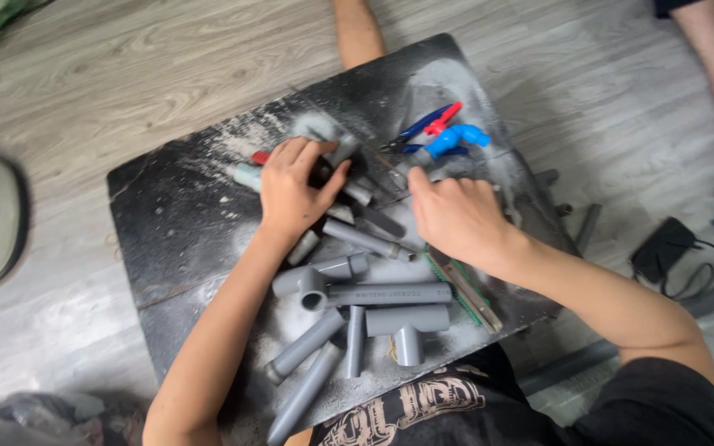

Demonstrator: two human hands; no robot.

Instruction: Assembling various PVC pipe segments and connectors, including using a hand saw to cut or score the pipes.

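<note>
Left hand (291, 188) clamped on grey fitting (342, 151), steadying it on dusty board (167, 223). Right hand (456, 219) curled over pipe end (378, 219), grip unclear. Loose pipes (349, 330), tee (406, 324) near body; pliers (427, 125), blue valve (449, 140) parked beyond hands.

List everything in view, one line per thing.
dusty black work board: one, on the pale wood floor
grey plastic pipe pieces and tee fittings: about ten, on the board's near half
blue plastic tap: one, far edge of the board
blue and red handled pliers: one, beside the tap
green-edged saw: one, right edge of the board
black power adapter: one, on the floor at right
left hand: on grey fittings
right hand: on the board, by the saw
</note>
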